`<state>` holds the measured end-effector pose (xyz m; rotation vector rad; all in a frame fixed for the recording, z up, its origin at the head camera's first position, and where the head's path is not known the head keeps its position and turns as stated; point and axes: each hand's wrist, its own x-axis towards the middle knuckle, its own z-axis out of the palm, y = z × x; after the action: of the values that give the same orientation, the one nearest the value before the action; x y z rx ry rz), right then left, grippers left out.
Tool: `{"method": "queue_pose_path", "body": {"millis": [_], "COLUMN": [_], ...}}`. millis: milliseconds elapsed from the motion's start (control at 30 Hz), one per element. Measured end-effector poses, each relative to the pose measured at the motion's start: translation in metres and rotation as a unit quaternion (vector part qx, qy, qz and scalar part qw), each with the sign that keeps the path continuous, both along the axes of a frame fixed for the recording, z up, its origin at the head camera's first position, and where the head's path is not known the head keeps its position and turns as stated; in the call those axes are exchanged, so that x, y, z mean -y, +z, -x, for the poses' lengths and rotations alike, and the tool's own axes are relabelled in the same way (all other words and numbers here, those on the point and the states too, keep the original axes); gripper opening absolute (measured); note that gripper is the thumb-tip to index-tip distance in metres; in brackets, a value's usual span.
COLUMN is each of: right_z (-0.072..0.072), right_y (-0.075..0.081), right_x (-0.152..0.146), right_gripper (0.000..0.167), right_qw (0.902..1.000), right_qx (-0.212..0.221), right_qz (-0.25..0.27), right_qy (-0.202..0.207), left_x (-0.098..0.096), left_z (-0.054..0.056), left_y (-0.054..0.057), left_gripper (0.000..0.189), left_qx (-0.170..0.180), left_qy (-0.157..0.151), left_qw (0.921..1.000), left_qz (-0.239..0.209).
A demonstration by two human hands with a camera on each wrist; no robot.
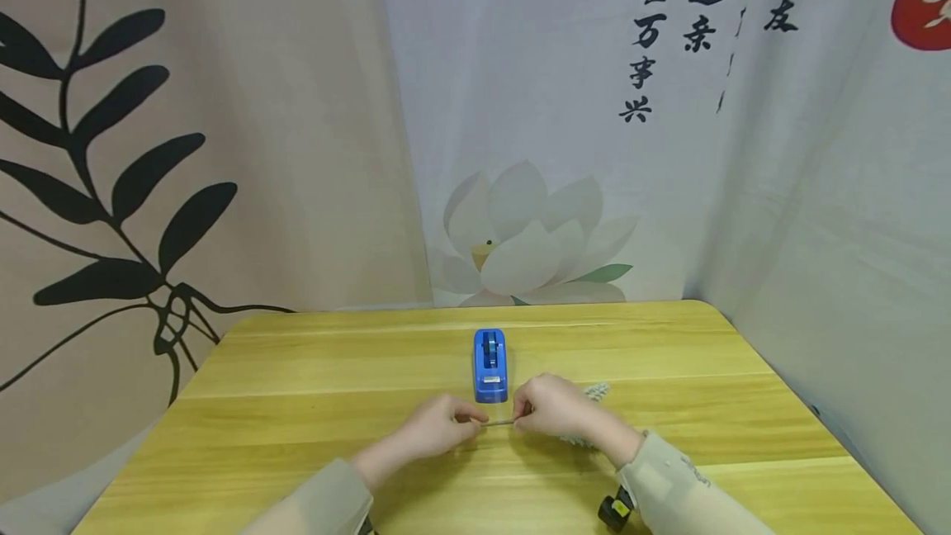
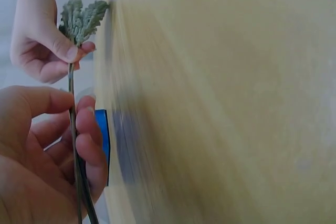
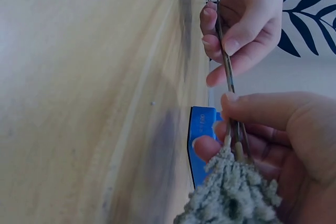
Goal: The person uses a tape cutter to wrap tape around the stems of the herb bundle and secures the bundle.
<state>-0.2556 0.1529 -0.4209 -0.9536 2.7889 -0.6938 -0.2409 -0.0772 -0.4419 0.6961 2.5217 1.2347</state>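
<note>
Both hands hold a small bunch of grey-green leafy sprigs by its thin dark stems, which run sideways in front of a blue tape dispenser. My left hand pinches the stems between thumb and fingers toward their bare ends. Near the leafy heads, my right hand grips them with thumb and fingertips. A pale, see-through strip of tape shows between the dispenser's front and the stems. In the head view, the right hand and forearm partly cover the leaves.
The wood-grain table spreads around the hands. Behind it hangs a pale curtain printed with leaves, a lotus and characters. A black device with a yellow mark sits at the right cuff.
</note>
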Motion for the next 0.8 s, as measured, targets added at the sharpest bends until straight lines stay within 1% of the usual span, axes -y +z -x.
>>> {"method": "queue_pose_path", "body": {"millis": [67,167,267,300,367,467,533,600,700,800], "right_z": [-0.001,-0.001,-0.002,-0.002,-0.002,-0.001,0.000,0.001,0.004,0.007], "right_y": [0.000,0.000,-0.001,-0.001,-0.002,-0.001,0.000,0.002,0.006,0.009], "right_x": [0.001,0.001,0.002,0.002,0.003,0.002,0.001,0.001,0.000,0.000], "right_gripper": [0.012,0.015,0.016,0.016,0.016,0.014,0.011,0.008,0.010,0.013], "right_qw": [0.9998,0.9980,0.9952,0.9945,0.9941,0.9959,0.9977,0.9989,0.9990,0.9983], "right_qx": [-0.020,-0.054,-0.080,-0.085,-0.085,-0.065,-0.041,-0.016,0.016,0.033], "right_qz": [-0.010,-0.032,-0.053,-0.058,-0.064,-0.058,-0.048,-0.034,-0.021,-0.017], "right_qy": [0.002,0.009,0.016,0.018,0.020,0.023,0.024,0.028,0.036,0.046], "left_x": [0.000,0.001,0.002,0.002,0.003,0.003,0.004,0.004,0.004,0.004], "left_z": [0.001,0.002,0.003,0.004,0.005,0.007,0.008,0.009,0.008,0.007], "left_y": [0.001,0.002,0.003,0.003,0.003,0.002,0.002,0.002,0.003,0.002], "left_gripper": [0.028,0.030,0.029,0.027,0.025,0.022,0.022,0.022,0.021,0.020], "left_qx": [0.012,0.040,0.063,0.066,0.059,0.039,0.024,0.019,0.016,0.013], "left_qy": [-0.004,-0.017,-0.040,-0.048,-0.065,-0.081,-0.085,-0.087,-0.081,-0.067], "left_qw": [0.9999,0.9990,0.9972,0.9966,0.9960,0.9956,0.9957,0.9957,0.9965,0.9976], "left_qz": [0.001,0.004,0.007,0.009,0.014,0.025,0.028,0.028,0.018,0.008]}}
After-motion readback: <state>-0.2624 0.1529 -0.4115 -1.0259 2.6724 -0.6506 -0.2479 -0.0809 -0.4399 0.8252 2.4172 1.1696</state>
